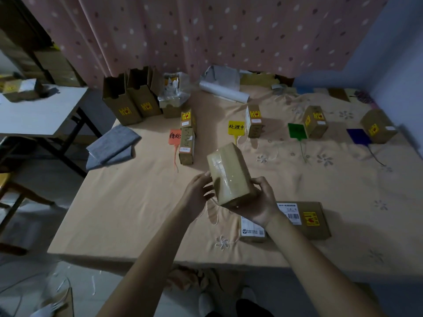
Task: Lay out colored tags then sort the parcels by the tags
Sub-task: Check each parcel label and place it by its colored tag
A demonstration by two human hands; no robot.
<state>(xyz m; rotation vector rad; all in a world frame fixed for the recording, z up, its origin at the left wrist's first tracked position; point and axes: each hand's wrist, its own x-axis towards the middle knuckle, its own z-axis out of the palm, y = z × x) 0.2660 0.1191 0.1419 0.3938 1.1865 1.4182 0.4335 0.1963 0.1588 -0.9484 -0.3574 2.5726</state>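
Now both the left hand (pixel 198 193) and right hand (pixel 258 202) hold a taped parcel (pixel 229 175).

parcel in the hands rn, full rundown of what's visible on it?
The held parcel is a plain brown cardboard box, oblong, wrapped in glossy clear tape that catches the light. No label or sticker shows on the faces in view. It is tilted, far end raised, lifted above the bed sheet and touching nothing else. The left hand has fingertips against its left side; the right hand cups its near end and right side from below. It sits nearer than the row of coloured tags.
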